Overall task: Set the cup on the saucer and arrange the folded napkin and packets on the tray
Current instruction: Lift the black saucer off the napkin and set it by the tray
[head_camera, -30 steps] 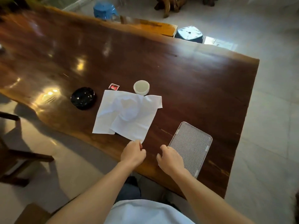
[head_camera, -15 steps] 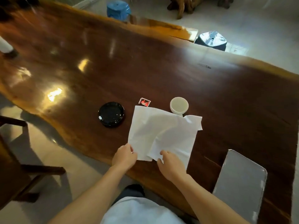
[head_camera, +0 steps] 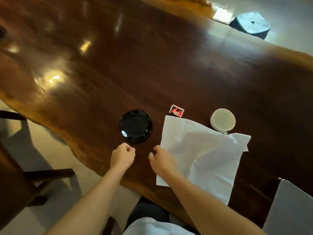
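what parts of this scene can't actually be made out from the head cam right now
- Tray: cut off by the right and bottom edges of the head view; only one corner shows.
- Packet: too small to read its print; the napkin covers its near edge.
- Cup: handle partly under the napkin.
- Right hand: seen from behind, so whether its fingers pinch the napkin is unclear.
- Left hand: curled; anything inside is hidden.

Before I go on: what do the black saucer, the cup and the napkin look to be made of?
Saucer: glossy black, probably glazed ceramic or glass; small highlights show along its rim. Cup: thick-walled, matte off-white, likely ceramic, though plastic can't be ruled out. Napkin: thin white paper or tissue; it lies creased and rumpled with soft folds.
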`<state>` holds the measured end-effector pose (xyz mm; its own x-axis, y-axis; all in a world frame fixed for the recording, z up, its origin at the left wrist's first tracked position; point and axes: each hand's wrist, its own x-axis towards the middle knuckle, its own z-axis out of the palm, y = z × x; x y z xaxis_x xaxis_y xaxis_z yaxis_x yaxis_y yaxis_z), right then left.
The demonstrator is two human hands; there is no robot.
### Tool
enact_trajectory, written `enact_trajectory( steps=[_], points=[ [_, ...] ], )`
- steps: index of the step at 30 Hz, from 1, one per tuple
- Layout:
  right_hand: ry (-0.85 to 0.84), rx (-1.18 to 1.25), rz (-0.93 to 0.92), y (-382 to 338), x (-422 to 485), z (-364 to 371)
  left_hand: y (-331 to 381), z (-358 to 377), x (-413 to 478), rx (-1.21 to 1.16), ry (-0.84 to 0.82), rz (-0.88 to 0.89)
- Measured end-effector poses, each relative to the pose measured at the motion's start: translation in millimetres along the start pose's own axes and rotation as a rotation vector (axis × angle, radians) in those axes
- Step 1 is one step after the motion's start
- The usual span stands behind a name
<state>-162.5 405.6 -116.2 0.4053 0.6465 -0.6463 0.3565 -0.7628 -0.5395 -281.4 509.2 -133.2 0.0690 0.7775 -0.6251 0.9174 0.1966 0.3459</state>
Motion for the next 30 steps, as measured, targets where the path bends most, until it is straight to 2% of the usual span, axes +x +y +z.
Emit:
enact_trajectory(
  steps=[5,9,16,24,30],
  points=[
    [-0.037,0.162,0.155,-15,56,19,1,2,42,-0.065,0.067,-0.097],
    [-0.193,0.608,0.377,-31,83,27,3,8,67,-0.230,0.085,-0.147],
    [-0.098,0.811,0.534,-45,92,29,7,1,73,-0.540,-0.037,-0.184],
    [-0.030,0.924,0.569,-12,32,-15,29,-1,10,-0.509,-0.253,-0.123],
    [0.117,1.004,0.599,46,-22,-48,67,31,-45,-0.381,-0.451,-0.003]
  ],
)
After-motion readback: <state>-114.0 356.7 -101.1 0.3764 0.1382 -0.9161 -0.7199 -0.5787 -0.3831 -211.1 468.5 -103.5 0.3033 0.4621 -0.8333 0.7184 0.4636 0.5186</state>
